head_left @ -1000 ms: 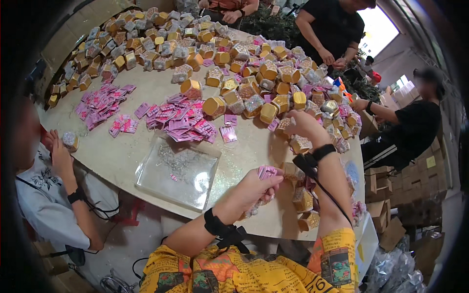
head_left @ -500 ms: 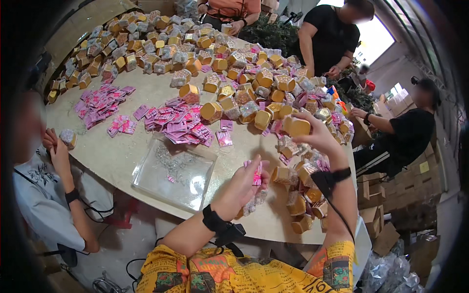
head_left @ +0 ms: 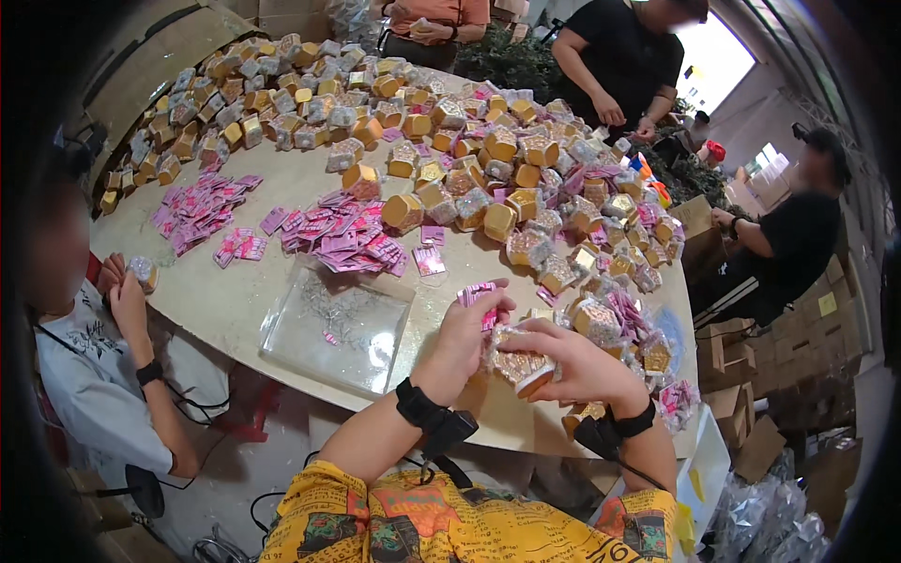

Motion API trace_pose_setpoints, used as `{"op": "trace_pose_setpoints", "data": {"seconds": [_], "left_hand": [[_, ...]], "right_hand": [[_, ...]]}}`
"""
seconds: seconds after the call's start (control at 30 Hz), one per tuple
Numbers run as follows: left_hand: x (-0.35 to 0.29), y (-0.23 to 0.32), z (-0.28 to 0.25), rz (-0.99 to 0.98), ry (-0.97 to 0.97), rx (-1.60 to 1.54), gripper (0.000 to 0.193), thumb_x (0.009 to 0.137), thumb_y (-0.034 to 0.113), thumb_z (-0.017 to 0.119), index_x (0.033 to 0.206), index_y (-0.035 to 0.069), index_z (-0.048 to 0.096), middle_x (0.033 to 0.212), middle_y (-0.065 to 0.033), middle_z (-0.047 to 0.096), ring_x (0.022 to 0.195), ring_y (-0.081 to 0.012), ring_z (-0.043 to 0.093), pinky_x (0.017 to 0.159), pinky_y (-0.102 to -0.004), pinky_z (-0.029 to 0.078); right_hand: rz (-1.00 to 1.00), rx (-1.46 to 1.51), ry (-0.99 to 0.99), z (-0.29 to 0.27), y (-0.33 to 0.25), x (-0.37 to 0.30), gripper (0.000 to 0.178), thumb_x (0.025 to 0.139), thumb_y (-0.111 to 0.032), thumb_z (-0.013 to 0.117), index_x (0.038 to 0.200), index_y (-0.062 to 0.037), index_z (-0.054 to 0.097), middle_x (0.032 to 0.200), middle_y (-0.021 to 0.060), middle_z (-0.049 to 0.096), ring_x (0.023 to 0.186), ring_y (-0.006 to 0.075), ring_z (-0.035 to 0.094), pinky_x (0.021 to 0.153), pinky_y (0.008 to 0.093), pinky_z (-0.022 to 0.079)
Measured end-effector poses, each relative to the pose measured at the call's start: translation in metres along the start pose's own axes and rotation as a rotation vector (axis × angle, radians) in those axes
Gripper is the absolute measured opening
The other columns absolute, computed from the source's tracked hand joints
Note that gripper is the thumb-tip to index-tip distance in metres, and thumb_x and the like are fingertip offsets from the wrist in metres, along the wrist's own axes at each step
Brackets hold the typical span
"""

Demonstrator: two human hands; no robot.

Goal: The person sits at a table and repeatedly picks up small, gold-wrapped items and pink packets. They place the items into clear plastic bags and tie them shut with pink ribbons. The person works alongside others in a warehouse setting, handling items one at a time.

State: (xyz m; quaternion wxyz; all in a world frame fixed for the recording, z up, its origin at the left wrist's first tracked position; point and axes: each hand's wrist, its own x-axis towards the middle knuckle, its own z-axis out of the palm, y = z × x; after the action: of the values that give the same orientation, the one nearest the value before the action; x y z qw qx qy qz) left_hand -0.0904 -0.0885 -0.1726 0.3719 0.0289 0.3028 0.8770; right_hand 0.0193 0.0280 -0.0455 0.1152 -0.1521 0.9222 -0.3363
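Boxes with gold bases (head_left: 500,221) are covering the far and right sides of a pale table (head_left: 202,293). At left, a co-worker in a pale shirt (head_left: 105,380) is handling a similar one. Near the middle, a clear tray (head_left: 361,361) is resting, with a pile of pink cards (head_left: 349,239) lying just beyond it. At near right, the person's right hand (head_left: 584,364) is clamping a wrapped box (head_left: 522,366) above the table, fingers over its top. Close against it, the left hand (head_left: 460,340) is pinching a few cards (head_left: 479,296) beneath its thumb; whether its fingertips are touching the box is hidden. Pairing box with card is seemingly the step in hand; the next move is calling for one card parted from the rest, the box staying steady.
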Motion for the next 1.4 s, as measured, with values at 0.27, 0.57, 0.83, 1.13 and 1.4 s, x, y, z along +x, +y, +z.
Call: {"op": "trace_pose_setpoints", "data": {"seconds": [0.27,0.57,0.83,1.13,1.4], "left_hand": [[-0.005,0.01,0.001,-0.044,0.154,0.069,0.032,0.091,0.031,0.053,0.107,0.003,0.056,0.079,-0.0042,0.058,0.067,-0.0109,0.054,0.058,-0.0253,0.045],[-0.005,0.012,0.0,-0.156,-0.072,0.052,0.029,0.089,0.031,0.058,0.097,0.003,0.059,0.085,-0.0083,0.064,0.078,-0.0174,0.064,0.067,-0.0309,0.054],[-0.009,0.004,0.015,0.072,-0.01,0.135,0.015,0.081,0.0,0.06,0.096,0.002,0.061,0.084,-0.0053,0.064,0.067,-0.0118,0.059,0.055,-0.0232,0.045],[-0.011,-0.005,0.01,0.186,-0.221,0.484,0.035,0.093,0.026,0.052,0.115,-0.002,0.052,0.09,-0.0054,0.063,0.078,-0.0106,0.06,0.073,-0.0253,0.05],[-0.021,0.002,0.019,0.049,-0.204,0.386,0.033,0.089,0.014,0.057,0.118,0.0,0.051,0.084,-0.0038,0.063,0.073,-0.0083,0.059,0.063,-0.0214,0.049]], "right_hand": [[0.027,0.216,0.343,-0.017,0.017,0.004,0.072,0.06,-0.009,0.078,0.126,-0.0057,0.049,0.123,0.0098,0.052,0.117,0.0214,0.048,0.1,0.0338,0.036],[-0.142,0.063,0.048,-0.01,0.009,0.005,0.068,0.062,-0.007,0.075,0.125,-0.0067,0.049,0.12,0.012,0.05,0.111,0.0266,0.05,0.095,0.0366,0.039],[0.072,0.309,0.385,-0.006,0.039,-0.01,0.04,0.073,-0.014,0.072,0.109,-0.0009,0.059,0.096,0.0071,0.062,0.082,0.0141,0.058,0.072,0.0274,0.046],[0.294,0.449,0.396,-0.001,0.047,0.021,0.009,0.08,-0.006,0.064,0.085,0.0007,0.064,0.068,0.0018,0.061,0.055,0.0064,0.054,0.05,0.0207,0.043],[0.482,-0.566,0.502,-0.059,0.15,0.084,0.074,0.058,-0.025,0.08,0.123,-0.0091,0.049,0.113,0.018,0.054,0.099,0.0346,0.057,0.081,0.0435,0.048]]}}
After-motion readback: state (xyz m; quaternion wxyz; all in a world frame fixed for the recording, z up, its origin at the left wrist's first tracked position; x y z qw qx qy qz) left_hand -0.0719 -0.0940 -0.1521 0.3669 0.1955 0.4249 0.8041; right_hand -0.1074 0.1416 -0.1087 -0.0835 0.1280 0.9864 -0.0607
